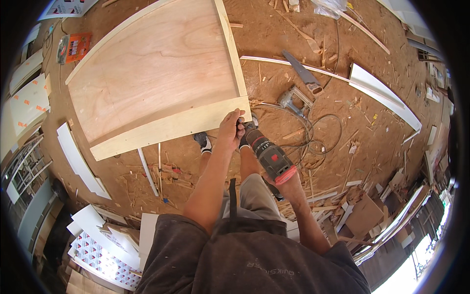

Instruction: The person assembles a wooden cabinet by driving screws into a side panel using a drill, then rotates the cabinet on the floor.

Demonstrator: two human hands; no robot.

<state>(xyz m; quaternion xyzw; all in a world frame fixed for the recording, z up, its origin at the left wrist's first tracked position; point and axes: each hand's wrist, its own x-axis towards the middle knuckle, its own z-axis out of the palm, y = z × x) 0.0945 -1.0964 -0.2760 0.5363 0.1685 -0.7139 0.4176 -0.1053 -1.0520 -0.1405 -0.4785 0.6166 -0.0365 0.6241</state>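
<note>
A large plywood panel (156,68) with pale wooden edge strips stands tilted in front of me. My left hand (230,128) grips the near right corner of its lower edge strip. My right hand (290,183) holds a black and red cordless drill (269,156), its nose pointing up at that same corner, close beside my left fingers. My legs and dark shoes (203,142) show below the panel.
The floor is brown, strewn with sawdust and wood offcuts. A hand saw (303,73) and a grey nail gun (293,98) with looped hose lie to the right. Long white strips (384,95) lie at right, white boards (78,159) at left, and an orange packet (73,47) at upper left.
</note>
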